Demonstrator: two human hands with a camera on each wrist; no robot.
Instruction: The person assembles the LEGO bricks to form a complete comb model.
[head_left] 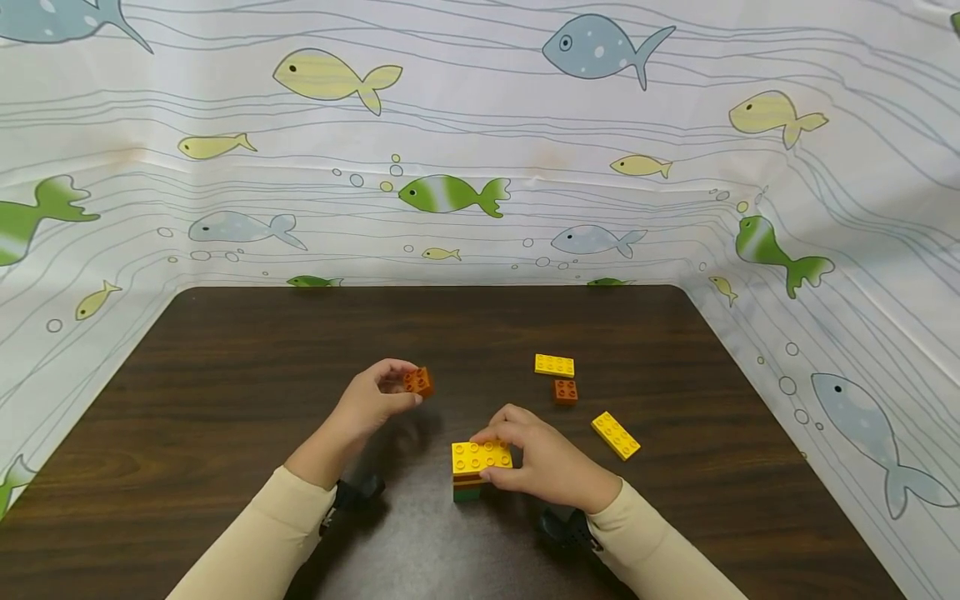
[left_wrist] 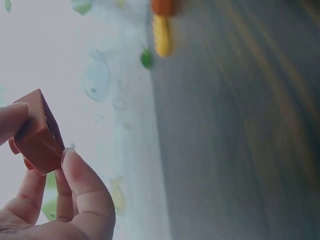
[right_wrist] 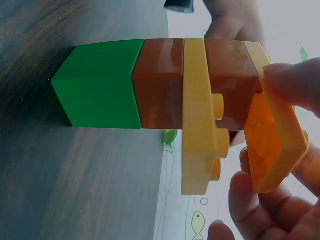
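My left hand (head_left: 369,402) pinches a small brown building brick (head_left: 418,382) between thumb and fingers, above the table. In the left wrist view that brick (left_wrist: 41,132) is seen from its side and hollow underside. Nearer the front stands a stack: a green block (right_wrist: 102,85) at the bottom, then a brown brick (right_wrist: 161,85), a yellow plate (right_wrist: 196,115) and another brown brick (right_wrist: 230,62). On top is a second yellow plate (head_left: 471,458), gripped at its right end by my right hand (head_left: 542,457). The right wrist view shows this plate tilted against the brick below.
Right of the stack, a yellow plate (head_left: 616,436) lies at a slant on the dark wooden table (head_left: 247,350). Farther back are another yellow plate (head_left: 554,365) and a loose brown brick (head_left: 566,392). A fish-patterned sheet (head_left: 480,125) encloses the back and sides.
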